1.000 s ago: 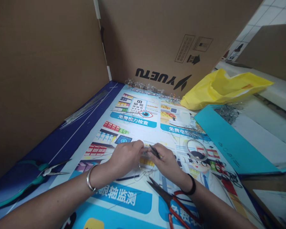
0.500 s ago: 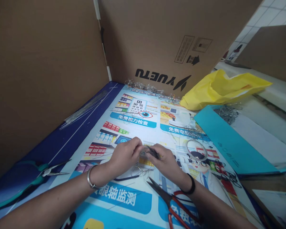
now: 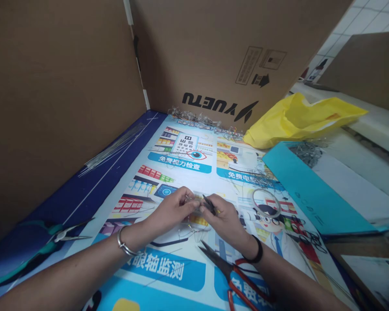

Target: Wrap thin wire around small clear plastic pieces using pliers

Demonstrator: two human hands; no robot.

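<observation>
My left hand (image 3: 176, 208) is closed in a pinch on thin wire (image 3: 189, 199) near the middle of the printed sheet. Fingertip to fingertip with it, my right hand (image 3: 223, 216) is closed around a small dark pointed tool (image 3: 209, 204); its exact kind is partly hidden by the fingers. Fine wire loops (image 3: 190, 229) show just below the hands. Scissors with red handles (image 3: 226, 268) lie partly spread below my right hand, partly behind the right forearm. Long-nosed pliers with teal handles (image 3: 62, 236) rest, jaws apart, at the left.
Cardboard walls (image 3: 214, 52) stand behind and at the left. Tangled wire bits (image 3: 194, 116) line the back edge. Straight wires (image 3: 110, 149) lie at the left. A pale ring-shaped roll (image 3: 253, 203), black loops (image 3: 311, 237), a teal card box (image 3: 311, 194) and a yellow bag (image 3: 278, 119) occupy the right.
The fingers of my left hand have shifted on the wire. The dark tool in my right hand has turned, its tip showing more plainly. The view has moved slightly.
</observation>
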